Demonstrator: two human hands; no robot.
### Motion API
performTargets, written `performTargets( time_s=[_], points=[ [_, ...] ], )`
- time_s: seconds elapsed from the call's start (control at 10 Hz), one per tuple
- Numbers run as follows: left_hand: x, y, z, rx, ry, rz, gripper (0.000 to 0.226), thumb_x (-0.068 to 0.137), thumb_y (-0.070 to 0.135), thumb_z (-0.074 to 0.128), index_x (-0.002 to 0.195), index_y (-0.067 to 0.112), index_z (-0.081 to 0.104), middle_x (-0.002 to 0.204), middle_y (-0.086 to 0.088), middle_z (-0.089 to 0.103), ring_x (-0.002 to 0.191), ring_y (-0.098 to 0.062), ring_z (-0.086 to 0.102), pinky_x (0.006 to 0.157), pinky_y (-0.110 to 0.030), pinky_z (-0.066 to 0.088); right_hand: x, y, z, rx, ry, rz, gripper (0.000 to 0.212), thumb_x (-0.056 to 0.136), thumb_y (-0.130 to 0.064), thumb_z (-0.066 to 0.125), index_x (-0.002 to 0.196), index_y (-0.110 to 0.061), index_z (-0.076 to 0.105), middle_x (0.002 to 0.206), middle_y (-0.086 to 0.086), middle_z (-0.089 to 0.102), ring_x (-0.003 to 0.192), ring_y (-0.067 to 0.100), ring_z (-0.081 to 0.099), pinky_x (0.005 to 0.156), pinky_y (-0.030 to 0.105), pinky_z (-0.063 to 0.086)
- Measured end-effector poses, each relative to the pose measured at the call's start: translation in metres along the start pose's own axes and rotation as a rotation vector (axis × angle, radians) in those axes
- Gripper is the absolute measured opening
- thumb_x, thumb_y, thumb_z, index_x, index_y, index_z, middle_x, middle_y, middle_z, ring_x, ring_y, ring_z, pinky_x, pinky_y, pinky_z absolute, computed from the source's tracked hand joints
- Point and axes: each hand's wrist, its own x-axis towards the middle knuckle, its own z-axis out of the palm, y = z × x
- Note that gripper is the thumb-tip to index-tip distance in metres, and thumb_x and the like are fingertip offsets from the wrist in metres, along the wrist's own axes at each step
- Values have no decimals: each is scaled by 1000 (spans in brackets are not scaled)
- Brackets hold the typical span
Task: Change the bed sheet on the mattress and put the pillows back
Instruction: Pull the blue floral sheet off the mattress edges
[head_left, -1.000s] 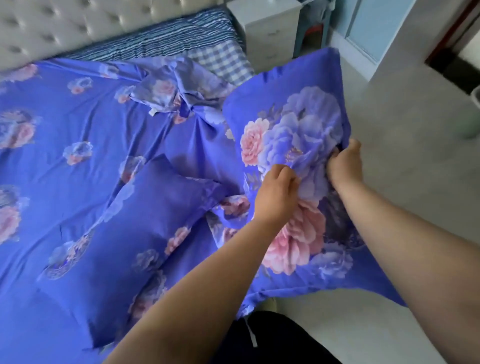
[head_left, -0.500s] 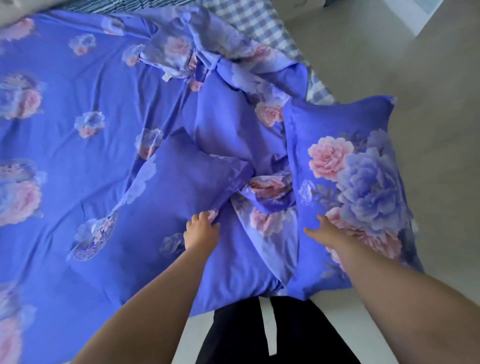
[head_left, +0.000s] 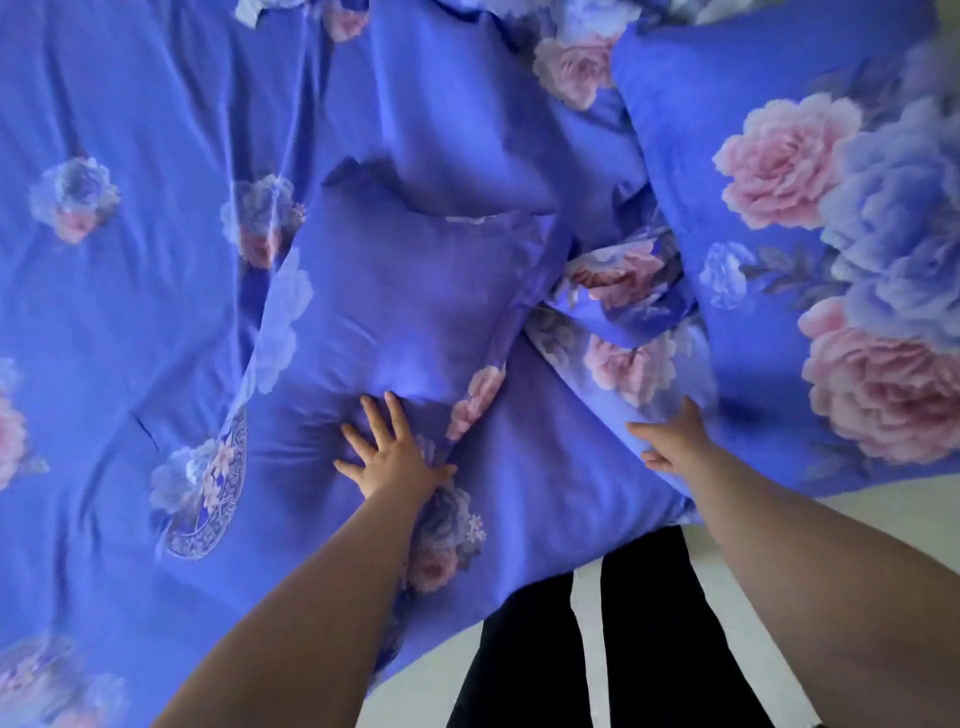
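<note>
A blue floral bed sheet (head_left: 130, 322) covers the mattress, bunched into folds in the middle top. One blue floral pillow (head_left: 384, 312) lies on it in the centre. My left hand (head_left: 392, 454) presses flat on that pillow's near end with fingers spread. A second pillow (head_left: 810, 249) with large pink and lilac flowers lies at the right, over the bed's edge. My right hand (head_left: 672, 441) touches the sheet fabric beside this pillow's near left corner; its fingertips are partly hidden in the cloth.
The pale floor (head_left: 893, 519) shows at the lower right past the bed's edge. My legs in black trousers (head_left: 649, 623) stand against the bed side. Crumpled sheet folds (head_left: 618, 291) lie between the two pillows.
The right pillow has been set down on the bed's edge and released. My left hand opened and moved onto the centre pillow. The view tipped further down over the bed.
</note>
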Motion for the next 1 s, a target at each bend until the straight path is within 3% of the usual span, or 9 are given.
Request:
performTargets(
  time_s=[0.1, 0.2, 0.3, 0.4, 0.6, 0.7, 0.8, 0.9, 1.0],
  points=[
    [16, -11, 9, 29, 139, 3, 135, 61, 65, 73, 146, 26, -25, 157, -1, -24, 144, -41, -10, 105, -68, 19, 25, 26, 9, 28, 94, 41, 102, 75, -24, 76, 145, -39, 4, 131, -1, 46, 76, 30, 61, 55, 34, 53],
    [31, -25, 15, 29, 300, -12, 119, 66, 49, 77, 152, 22, 0, 159, -6, 5, 141, -42, 13, 102, -65, 26, 36, 29, 13, -347, 267, -52, 105, 62, -41, 78, 146, -24, 17, 137, 13, 45, 108, 36, 59, 87, 52, 51],
    [42, -41, 13, -19, 466, 14, 69, 62, 16, 78, 123, 5, 48, 122, -20, 53, 109, -42, 51, 84, -51, 42, 32, 25, 10, -726, 283, -136, 43, 91, -19, 54, 130, -3, 46, 136, 20, 48, 127, 36, 46, 103, 44, 39],
    [40, -54, -4, -142, 408, 30, 37, 74, 7, 59, 111, 4, 56, 110, -21, 60, 104, -40, 53, 83, -45, 40, 21, 25, 10, -867, 227, -170, 34, 96, -14, 44, 126, -1, 54, 132, 18, 53, 125, 34, 49, 101, 39, 40],
    [-6, -72, -49, -390, 451, -29, 28, 84, 11, 49, 109, 10, 62, 105, -25, 65, 97, -47, 57, 72, -42, 42, -46, -3, 35, 56, 255, -149, 33, 96, -11, 41, 125, 3, 50, 126, 24, 54, 117, 37, 52, 86, 31, 43],
    [-43, -74, -68, -520, 562, -40, 16, 84, 14, 51, 95, 8, 61, 99, -26, 65, 92, -48, 57, 69, -43, 42, -97, -17, 73, 282, 79, -106, 37, 98, -11, 38, 131, 3, 45, 132, 23, 50, 120, 38, 49, 67, 10, 45],
    [-86, -61, -96, -634, 654, 9, 20, 88, 24, 55, 91, 6, 62, 98, -25, 65, 91, -47, 58, 70, -44, 43, -180, -36, 117, -67, -270, -258, 39, 98, -8, 39, 136, 1, 41, 135, 22, 49, 122, 34, 49, 87, 24, 43],
    [-119, -49, -140, -644, 686, 65, 28, 89, 29, 57, 95, 3, 62, 100, -27, 64, 94, -46, 56, 72, -42, 42, -207, -44, 135, -426, -530, -460, 22, 97, -4, 41, 104, 4, 60, 95, 26, 63, 102, 32, 61, 80, 31, 47],
    [-150, -47, -180, -546, 694, 175, 28, 90, 33, 56, 96, 7, 62, 100, -25, 65, 96, -44, 56, 67, -38, 37, -220, -55, 101, -319, -428, -518, 24, 99, -1, 38, 121, 2, 48, 105, 14, 58, 97, 21, 55, 87, 28, 39]
  ],
)
